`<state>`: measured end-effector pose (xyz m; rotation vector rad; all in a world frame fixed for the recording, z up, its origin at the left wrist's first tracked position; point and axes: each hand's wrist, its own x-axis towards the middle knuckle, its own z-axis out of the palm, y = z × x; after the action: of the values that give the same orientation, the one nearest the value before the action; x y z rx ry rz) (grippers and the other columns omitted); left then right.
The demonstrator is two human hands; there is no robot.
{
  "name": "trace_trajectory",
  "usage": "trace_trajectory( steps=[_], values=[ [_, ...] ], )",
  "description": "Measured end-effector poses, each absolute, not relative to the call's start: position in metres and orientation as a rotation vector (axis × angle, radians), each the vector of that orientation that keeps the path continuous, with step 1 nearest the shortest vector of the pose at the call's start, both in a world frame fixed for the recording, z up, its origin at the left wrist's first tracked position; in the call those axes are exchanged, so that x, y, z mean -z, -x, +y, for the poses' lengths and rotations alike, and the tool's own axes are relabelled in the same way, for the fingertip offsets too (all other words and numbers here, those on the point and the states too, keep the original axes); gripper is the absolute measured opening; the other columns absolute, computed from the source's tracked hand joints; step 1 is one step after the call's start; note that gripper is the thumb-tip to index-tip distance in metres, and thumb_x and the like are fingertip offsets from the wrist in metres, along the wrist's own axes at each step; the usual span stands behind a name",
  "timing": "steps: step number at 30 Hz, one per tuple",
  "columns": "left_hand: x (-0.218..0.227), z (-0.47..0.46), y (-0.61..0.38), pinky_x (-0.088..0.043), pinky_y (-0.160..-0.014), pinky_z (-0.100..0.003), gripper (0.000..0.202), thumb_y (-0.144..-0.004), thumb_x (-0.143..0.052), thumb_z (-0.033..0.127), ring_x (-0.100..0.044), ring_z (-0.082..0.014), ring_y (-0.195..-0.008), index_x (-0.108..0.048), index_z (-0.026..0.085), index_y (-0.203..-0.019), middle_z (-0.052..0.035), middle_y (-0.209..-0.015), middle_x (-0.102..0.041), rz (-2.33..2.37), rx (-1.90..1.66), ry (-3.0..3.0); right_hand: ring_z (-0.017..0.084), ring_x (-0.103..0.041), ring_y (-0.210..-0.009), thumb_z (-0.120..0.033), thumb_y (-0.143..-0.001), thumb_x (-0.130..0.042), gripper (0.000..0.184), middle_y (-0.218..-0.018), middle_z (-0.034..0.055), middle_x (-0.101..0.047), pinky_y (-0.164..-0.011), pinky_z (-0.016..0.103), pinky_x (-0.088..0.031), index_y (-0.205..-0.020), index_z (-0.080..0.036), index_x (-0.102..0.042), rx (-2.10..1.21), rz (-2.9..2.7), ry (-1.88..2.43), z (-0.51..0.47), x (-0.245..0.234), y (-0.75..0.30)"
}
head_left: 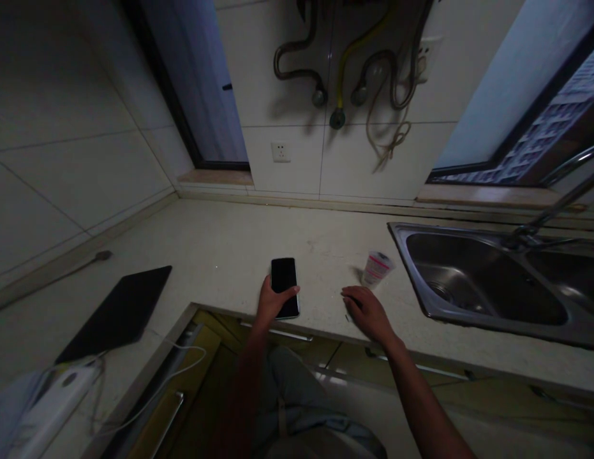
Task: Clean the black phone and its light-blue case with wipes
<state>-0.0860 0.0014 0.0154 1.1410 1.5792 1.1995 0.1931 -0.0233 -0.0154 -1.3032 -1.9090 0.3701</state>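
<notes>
A smartphone (pixel 284 275) with a dark screen lies on the countertop (pixel 220 236) near its front edge. My left hand (pixel 272 301) grips its left side, with the thumb reaching across the screen to the right edge; the other fingers are mostly hidden. To the right, my right hand (pixel 366 311) rests palm down on the counter, fingers slightly bent and a gap showing beside the thumb. Nothing shows in it. Just behind that hand stands a white and pink plastic cup (pixel 376 269), not touching it as far as I can see.
A double steel sink (pixel 423 299) with a faucet (pixel 521 233) is on the right. On the left lie a flat black panel (pixel 117 312) and a white device (pixel 62 401) with a cable (pixel 182 373). Pipes (pixel 297 73) and a socket (pixel 280 152) are on the tiled wall.
</notes>
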Motion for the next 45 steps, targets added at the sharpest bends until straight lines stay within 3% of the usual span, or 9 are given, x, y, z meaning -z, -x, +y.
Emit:
trace_trajectory(
  steps=[4, 15, 35, 45],
  values=[
    [-0.012, 0.005, 0.080, -0.055, -0.071, -0.033, 0.063, -0.056, -0.087, 0.035, -0.068, -0.0212, -0.083, -0.058, 0.016, -0.108, -0.0083, -0.096, -0.071, 1.533, -1.222, -1.072, 0.026, -0.064, -0.103, -0.030, -0.094, -0.051, 0.023, -0.108, 0.0097, -0.073, -0.094, 0.046, -0.050, -0.103, -0.022, -0.071, -0.370, -1.915, 1.309, -0.024, 0.015, -0.192],
    [-0.010, 0.007, 0.085, -0.057, -0.072, -0.035, 0.065, -0.054, -0.088, 0.044, -0.069, -0.0229, -0.083, -0.061, 0.016, -0.106, -0.0095, -0.097, -0.072, 1.404, -1.352, -0.875, 0.026, -0.064, -0.102, -0.032, -0.094, -0.052, 0.024, -0.107, 0.0095, -0.073, -0.094, 0.046, -0.050, -0.103, -0.022, -0.071, -0.356, -1.907, 1.318, -0.024, 0.016, -0.193],
    [-0.009, 0.012, 0.083, -0.059, -0.074, -0.039, 0.059, -0.055, -0.087, 0.040, -0.071, -0.0243, -0.084, -0.060, 0.016, -0.103, -0.0096, -0.098, -0.072, 1.406, -1.419, -0.739, 0.026, -0.065, -0.102, -0.033, -0.094, -0.052, 0.024, -0.106, 0.0091, -0.074, -0.093, 0.046, -0.051, -0.103, -0.023, -0.072, -0.359, -1.901, 1.321, -0.025, 0.015, -0.192],
    [0.003, 0.015, 0.081, -0.055, -0.075, -0.034, 0.044, -0.062, -0.078, 0.036, -0.068, -0.0209, -0.081, -0.062, 0.016, -0.097, -0.0064, -0.090, -0.072, 1.466, -1.413, -0.911, 0.026, -0.065, -0.103, -0.035, -0.094, -0.051, 0.024, -0.106, 0.0087, -0.073, -0.094, 0.048, -0.051, -0.103, -0.024, -0.072, -0.364, -1.886, 1.320, -0.024, 0.016, -0.193]
  ],
)
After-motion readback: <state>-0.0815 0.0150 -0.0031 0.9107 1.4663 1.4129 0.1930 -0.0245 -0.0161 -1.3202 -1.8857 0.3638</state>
